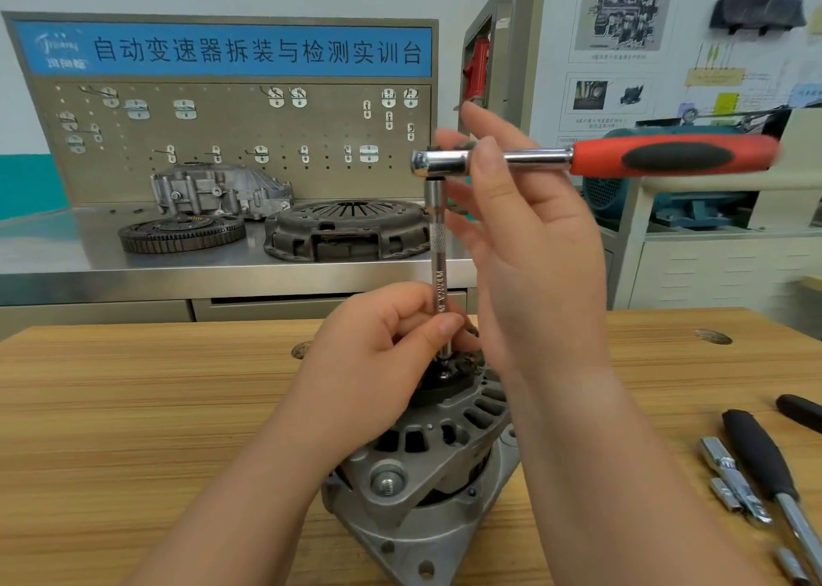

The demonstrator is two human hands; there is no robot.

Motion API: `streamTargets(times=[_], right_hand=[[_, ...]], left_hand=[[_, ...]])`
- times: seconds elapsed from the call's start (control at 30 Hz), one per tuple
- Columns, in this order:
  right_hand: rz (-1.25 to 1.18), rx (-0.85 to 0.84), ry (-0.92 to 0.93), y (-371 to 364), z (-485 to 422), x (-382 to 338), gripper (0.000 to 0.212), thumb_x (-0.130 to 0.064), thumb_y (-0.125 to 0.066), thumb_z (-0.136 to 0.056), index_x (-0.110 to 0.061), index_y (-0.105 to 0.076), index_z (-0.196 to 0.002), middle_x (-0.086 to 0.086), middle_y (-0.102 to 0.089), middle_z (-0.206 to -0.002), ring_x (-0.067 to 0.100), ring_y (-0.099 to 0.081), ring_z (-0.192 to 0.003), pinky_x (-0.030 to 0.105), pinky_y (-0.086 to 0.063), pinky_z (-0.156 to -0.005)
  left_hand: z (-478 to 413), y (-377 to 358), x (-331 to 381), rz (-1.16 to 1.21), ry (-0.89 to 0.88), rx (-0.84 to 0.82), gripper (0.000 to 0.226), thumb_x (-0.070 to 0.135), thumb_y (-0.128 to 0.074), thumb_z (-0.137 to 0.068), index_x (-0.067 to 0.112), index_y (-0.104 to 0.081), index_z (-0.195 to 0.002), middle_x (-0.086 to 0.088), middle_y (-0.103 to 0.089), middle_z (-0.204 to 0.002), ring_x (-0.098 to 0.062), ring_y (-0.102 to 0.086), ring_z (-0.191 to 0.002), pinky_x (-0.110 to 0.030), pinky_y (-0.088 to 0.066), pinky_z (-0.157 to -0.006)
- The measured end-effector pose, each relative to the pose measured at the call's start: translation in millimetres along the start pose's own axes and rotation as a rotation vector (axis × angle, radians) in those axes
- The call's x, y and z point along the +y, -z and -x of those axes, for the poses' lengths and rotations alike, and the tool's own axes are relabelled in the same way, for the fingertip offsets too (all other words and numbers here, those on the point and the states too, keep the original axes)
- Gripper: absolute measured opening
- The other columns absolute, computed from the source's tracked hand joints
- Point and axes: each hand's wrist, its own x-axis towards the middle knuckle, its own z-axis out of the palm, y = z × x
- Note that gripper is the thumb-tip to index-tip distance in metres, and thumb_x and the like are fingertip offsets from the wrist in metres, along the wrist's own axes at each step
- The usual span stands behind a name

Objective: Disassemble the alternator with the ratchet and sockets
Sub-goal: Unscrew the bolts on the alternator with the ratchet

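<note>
**Ratchet (622, 158) set over the alternator (427, 456)**

The alternator sits on the wooden surface (133, 407). The left hand (378, 363) pinches the extension bar (438, 256) just above it; higher, the right hand (525, 238), fingers straight, rests against the ratchet.

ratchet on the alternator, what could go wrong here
The right hand only touches the ratchet head, so the long extension may tilt and slip off. The left hand pinches it low; a slip could catch those fingers. The alternator shows no clamp and may turn.
</note>
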Motion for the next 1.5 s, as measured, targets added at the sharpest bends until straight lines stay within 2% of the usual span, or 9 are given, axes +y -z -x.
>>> streamTargets(times=[0.1, 0.27, 0.53, 0.63, 0.77, 0.93, 1.03, 1.27, 1.5], right_hand=[[-0.006, -0.047, 0.066, -1.8, 0.3, -1.6, 0.020, -0.018, -0.056, -0.091, -0.029, -0.068, -0.102, -0.010, -0.072, -0.102, 0.003, -0.063, -0.098, 0.023, -0.048, -0.093], [-0.252, -0.032, -0.140, 2.1, -1.7, -1.2, 0.024, -0.024, -0.042, -0.102, -0.011, -0.060, -0.110, 0.007, -0.075, -0.096, 0.021, -0.071, -0.084, 0.031, -0.056, -0.086], [-0.022, -0.022, 0.035, 0.6, -0.7, 0.2, 0.019, -0.018, -0.056, -0.092, -0.027, -0.068, -0.104, -0.008, -0.072, -0.103, 0.004, -0.062, -0.098, 0.030, -0.049, -0.098], [-0.082, -0.052, -0.002, -0.4, -0.2, 0.3, 0.018, -0.019, -0.057, -0.090, -0.027, -0.070, -0.101, -0.007, -0.072, -0.106, 0.011, -0.063, -0.109, 0.034, -0.046, -0.103], [-0.239, -0.052, -0.169, 2.8, -1.3, 0.1, 0.023, -0.027, -0.045, -0.100, -0.016, -0.062, -0.110, 0.005, -0.075, -0.097, 0.022, -0.071, -0.095, 0.029, -0.054, -0.087], [-0.105, -0.036, -0.087, 1.1, -1.3, 0.6, 0.019, -0.024, -0.052, -0.097, -0.025, -0.065, -0.111, 0.005, -0.071, -0.114, 0.018, -0.066, -0.105, 0.031, -0.051, -0.096], [-0.026, -0.064, 0.050, -0.8, -0.8, -0.5, 0.021, -0.016, -0.058, -0.090, -0.030, -0.069, -0.101, -0.004, -0.070, -0.116, 0.008, -0.062, -0.112, 0.030, -0.046, -0.103], [-0.248, -0.049, -0.184, 1.7, -1.7, -1.2, 0.027, -0.027, -0.040, -0.102, -0.012, -0.059, -0.113, 0.007, -0.075, -0.097, 0.023, -0.071, -0.089, 0.029, -0.056, -0.084], [0.002, -0.070, 0.060, -0.8, -0.3, -2.6, 0.020, -0.017, -0.057, -0.092, -0.028, -0.068, -0.104, -0.010, -0.072, -0.105, 0.007, -0.064, -0.103, 0.025, -0.049, -0.096]], left_hand=[[-0.2, -1.7, 1.1, -0.042, 0.002, 0.021, 0.021, 0.018, -0.060, -0.091, 0.028, -0.065, -0.074, 0.024, -0.062, -0.053, 0.007, -0.046, -0.044, -0.007, -0.035, -0.050], [0.6, -1.8, 0.7, 0.038, 0.000, -0.003, 0.018, 0.034, -0.057, -0.091, 0.022, -0.070, -0.088, 0.010, -0.074, -0.075, -0.011, -0.068, -0.073, -0.036, -0.054, -0.076], [-1.0, 0.0, -2.2, -0.022, 0.001, 0.047, 0.021, 0.030, -0.058, -0.089, 0.026, -0.069, -0.071, 0.007, -0.057, -0.046, -0.009, -0.039, -0.043, -0.017, -0.033, -0.045], [-1.6, -1.0, -2.2, 0.035, -0.005, 0.044, 0.018, 0.045, -0.058, -0.085, 0.032, -0.070, -0.079, -0.014, -0.063, -0.059, -0.026, -0.047, -0.050, -0.028, -0.041, -0.053], [0.7, 0.8, -1.1, 0.087, 0.005, -0.023, 0.020, 0.036, -0.058, -0.091, 0.024, -0.073, -0.093, 0.003, -0.075, -0.080, -0.015, -0.069, -0.077, -0.038, -0.055, -0.078], [-1.2, -0.2, -4.0, 0.029, -0.007, 0.022, 0.018, 0.032, -0.060, -0.091, 0.025, -0.069, -0.077, -0.003, -0.065, -0.058, -0.025, -0.050, -0.051, -0.033, -0.044, -0.056], [-2.0, -0.6, -4.1, -0.017, -0.006, 0.039, 0.022, 0.030, -0.061, -0.089, 0.024, -0.068, -0.069, 0.009, -0.057, -0.046, -0.004, -0.038, -0.040, -0.017, -0.033, -0.047], [0.3, -0.9, -0.2, 0.041, -0.015, -0.011, 0.024, 0.038, -0.051, -0.087, 0.025, -0.071, -0.091, 0.000, -0.072, -0.075, -0.020, -0.066, -0.071, -0.040, -0.054, -0.072], [-0.5, -1.0, -1.0, -0.023, 0.003, 0.054, 0.023, 0.029, -0.060, -0.089, 0.029, -0.068, -0.068, 0.006, -0.058, -0.047, -0.013, -0.043, -0.043, -0.022, -0.036, -0.045]])
